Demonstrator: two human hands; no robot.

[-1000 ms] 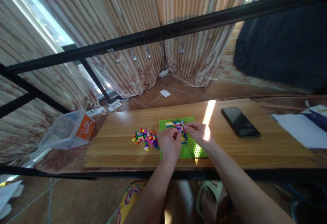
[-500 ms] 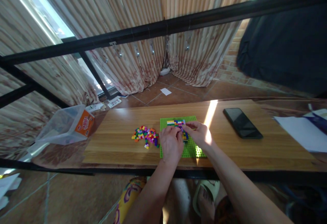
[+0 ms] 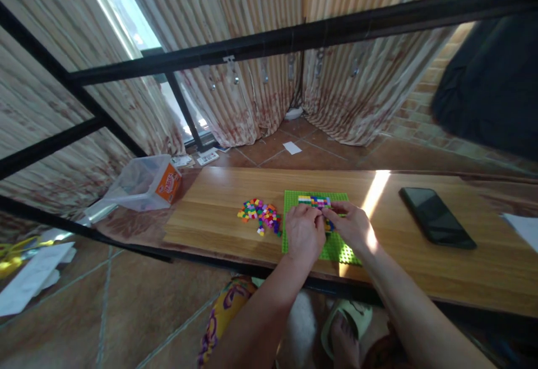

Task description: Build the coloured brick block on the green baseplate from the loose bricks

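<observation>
A bright green studded baseplate [image 3: 291,199] lies on the wooden table, partly covered by my hands. Rows of small coloured toy bricks [image 3: 314,201] are fixed on it, white and yellow at the upper left, with blue, pink and purple further right. My left hand [image 3: 305,231] bends over these rows from the left, thumb and fingers pinched together. From the right, my right hand [image 3: 349,224] reaches in with closed fingertips that meet the left ones. A speck of purple shows between the fingertips, too small to tell whether it is held. Loose bricks [image 3: 261,213] form a colourful heap left of the plate.
A black phone [image 3: 437,216] lies at the right of the table [image 3: 210,206]. Beyond the left end stands a clear plastic box [image 3: 140,181] with an orange label. A dark metal rail [image 3: 269,46] crosses behind the table, before curtains. White paper [image 3: 523,230] is at the far right.
The camera view has turned left, so everything sits further right in the picture. Both hands stay pinched together over the same part of the baseplate.
</observation>
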